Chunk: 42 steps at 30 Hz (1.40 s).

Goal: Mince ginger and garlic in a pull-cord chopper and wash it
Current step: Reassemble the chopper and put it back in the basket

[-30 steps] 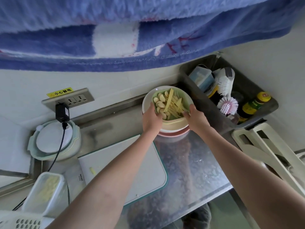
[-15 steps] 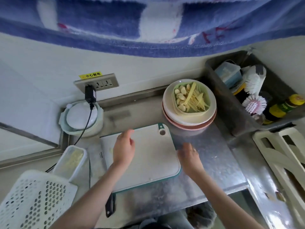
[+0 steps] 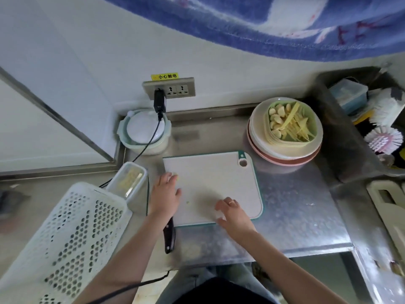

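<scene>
A green dish point(image 3: 312, 116) of peeled garlic cloves point(image 3: 276, 119) and ginger strips point(image 3: 298, 126) sits on stacked plates point(image 3: 255, 130) at the back right. The pull-cord chopper point(image 3: 143, 131), pale green with a white lid, stands at the back left under the wall socket. A white cutting board point(image 3: 219, 174) lies in the middle. My left hand point(image 3: 165, 195) rests on the board's left edge with fingers spread. My right hand point(image 3: 232, 212) hovers over the board's near edge, fingers loosely curled, and something small and pale blurs at the fingertips. A black knife handle point(image 3: 169, 236) pokes out below my left wrist.
A white perforated basket point(image 3: 61, 242) fills the near left, with a clear lidded box point(image 3: 128, 181) behind it. A black charger and cable point(image 3: 158, 106) hang from the socket across the chopper. A grey bin point(image 3: 341, 137) with brushes stands at the right. The steel counter point(image 3: 295, 207) ends near my body.
Both hands left the green dish on the plates and came down to the cutting board. My view swung left and down, bringing the basket and knife into sight.
</scene>
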### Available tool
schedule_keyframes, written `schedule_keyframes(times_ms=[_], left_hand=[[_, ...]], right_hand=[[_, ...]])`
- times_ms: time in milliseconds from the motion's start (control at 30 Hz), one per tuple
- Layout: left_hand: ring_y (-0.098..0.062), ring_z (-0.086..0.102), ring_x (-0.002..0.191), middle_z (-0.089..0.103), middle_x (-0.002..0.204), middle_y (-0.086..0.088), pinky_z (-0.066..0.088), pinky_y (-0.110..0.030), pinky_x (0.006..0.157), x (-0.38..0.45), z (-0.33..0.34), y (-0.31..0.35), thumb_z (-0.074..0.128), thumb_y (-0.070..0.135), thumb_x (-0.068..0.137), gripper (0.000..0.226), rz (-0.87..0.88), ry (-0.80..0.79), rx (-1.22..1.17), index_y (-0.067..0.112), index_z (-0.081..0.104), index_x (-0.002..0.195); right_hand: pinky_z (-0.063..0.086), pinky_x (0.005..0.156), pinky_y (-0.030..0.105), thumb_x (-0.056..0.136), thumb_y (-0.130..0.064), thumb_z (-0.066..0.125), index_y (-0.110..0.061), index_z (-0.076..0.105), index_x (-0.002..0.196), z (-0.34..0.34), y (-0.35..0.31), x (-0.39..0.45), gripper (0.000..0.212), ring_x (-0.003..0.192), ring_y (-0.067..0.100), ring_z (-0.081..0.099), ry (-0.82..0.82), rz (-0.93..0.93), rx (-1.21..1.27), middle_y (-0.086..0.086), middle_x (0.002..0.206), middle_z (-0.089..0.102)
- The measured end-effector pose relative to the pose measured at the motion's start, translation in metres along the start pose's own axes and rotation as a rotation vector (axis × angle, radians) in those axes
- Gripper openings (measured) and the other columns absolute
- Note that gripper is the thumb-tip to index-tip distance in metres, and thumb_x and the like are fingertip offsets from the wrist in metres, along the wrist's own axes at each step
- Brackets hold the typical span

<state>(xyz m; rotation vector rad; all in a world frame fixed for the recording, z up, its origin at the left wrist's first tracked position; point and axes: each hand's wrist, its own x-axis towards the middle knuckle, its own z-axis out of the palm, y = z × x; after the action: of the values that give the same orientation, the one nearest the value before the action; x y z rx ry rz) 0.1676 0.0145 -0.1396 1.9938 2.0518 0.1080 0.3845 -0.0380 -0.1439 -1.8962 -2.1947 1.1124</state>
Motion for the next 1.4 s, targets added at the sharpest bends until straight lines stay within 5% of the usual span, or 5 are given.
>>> schedule_keyframes(times_ms=[533,800,967,1267,1400], left_hand=[[-0.024,0.046,0.116,0.050,0.121,-0.007,0.038,-0.032,0.089,-0.018,0.017,0.009,0.041,0.007,0.097,0.024,0.231,-0.242,0.099,0.010,0.050,0.118],[-0.029,0.060,0.088,0.065,0.099,-0.007,0.046,-0.039,0.071,-0.037,0.003,-0.009,0.043,0.011,0.095,0.018,0.012,-0.047,-0.265,0.008,0.053,0.110],[-0.028,0.062,0.096,0.066,0.109,-0.006,0.046,-0.036,0.075,-0.037,0.003,-0.008,0.040,0.001,0.091,0.032,-0.013,-0.067,-0.353,0.011,0.053,0.119],[-0.019,0.062,0.099,0.057,0.120,-0.004,0.049,-0.032,0.079,-0.063,-0.006,-0.021,0.044,-0.007,0.086,0.040,-0.011,-0.037,-0.398,0.011,0.057,0.118],[-0.026,0.063,0.092,0.062,0.111,-0.009,0.052,-0.033,0.074,-0.086,-0.025,-0.041,0.064,-0.004,0.074,0.038,-0.014,0.285,-0.138,0.008,0.062,0.111]], right_hand=[[0.040,0.056,0.025,0.078,0.005,0.048,-0.017,0.060,0.084,0.000,-0.053,0.033,0.025,0.064,0.020,0.050,0.151,0.194,0.367,-0.001,0.067,0.055],[0.048,0.082,0.031,0.082,0.002,0.059,-0.007,0.064,0.101,-0.023,-0.092,0.113,0.021,0.092,0.028,0.063,0.020,0.024,0.431,0.012,0.100,0.068],[0.023,0.111,0.026,0.093,0.003,0.037,-0.023,0.029,0.149,-0.011,-0.098,0.127,0.062,0.143,0.017,0.024,-0.206,-0.147,-0.152,-0.003,0.158,0.020],[0.044,0.096,0.031,0.082,0.006,0.041,-0.019,0.054,0.129,0.003,-0.071,0.084,0.055,0.117,0.027,0.056,0.096,-0.180,-0.013,0.001,0.142,0.048],[0.040,0.097,0.033,0.087,0.002,0.045,-0.020,0.050,0.130,-0.006,-0.065,0.078,0.048,0.105,0.030,0.060,0.159,-0.175,-0.072,0.004,0.133,0.052]])
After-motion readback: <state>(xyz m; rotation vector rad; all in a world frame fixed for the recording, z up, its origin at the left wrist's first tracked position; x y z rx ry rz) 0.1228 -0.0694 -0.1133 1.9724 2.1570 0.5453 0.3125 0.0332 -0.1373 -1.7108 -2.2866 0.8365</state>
